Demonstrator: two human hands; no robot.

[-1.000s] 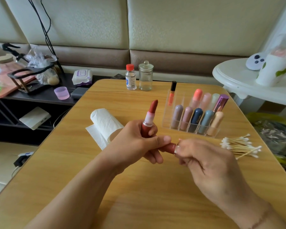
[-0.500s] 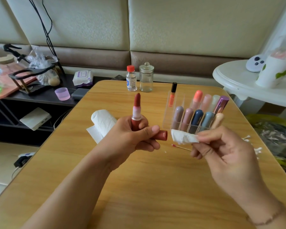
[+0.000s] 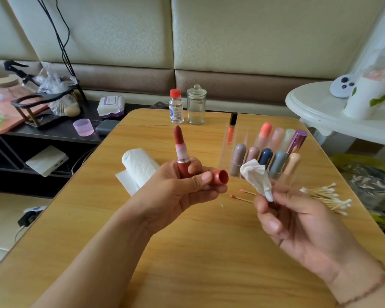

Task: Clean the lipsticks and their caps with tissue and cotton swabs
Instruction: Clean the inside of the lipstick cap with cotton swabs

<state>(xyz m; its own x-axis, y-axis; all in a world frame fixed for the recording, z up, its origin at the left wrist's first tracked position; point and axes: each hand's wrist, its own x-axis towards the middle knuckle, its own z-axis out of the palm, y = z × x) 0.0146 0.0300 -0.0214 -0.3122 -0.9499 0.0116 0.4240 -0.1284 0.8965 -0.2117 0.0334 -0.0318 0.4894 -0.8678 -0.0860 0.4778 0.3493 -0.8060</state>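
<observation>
Risk: the bare red lipstick bullet (image 3: 177, 134), standing upright and extended at 12 o'clock of the left hand (image 3: 176, 192), could smear or snap if the tissue wad (image 3: 257, 180) or a finger knocks it. Left hand: curled around the lipstick base, with the open red cap (image 3: 220, 177) pinched at its fingertips, mouth toward 3 o'clock. Right hand (image 3: 298, 223): above the surface (image 3: 187, 263), fingertips pinching the tissue wad just beside the cap, apart from it.

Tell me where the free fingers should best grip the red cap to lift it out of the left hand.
Probably by the rim end of the red cap, coming from the right: its open mouth sticks out past the left hand toward the tissue-holding right hand, while the closed end is pinched between left thumb and fingers.
</observation>
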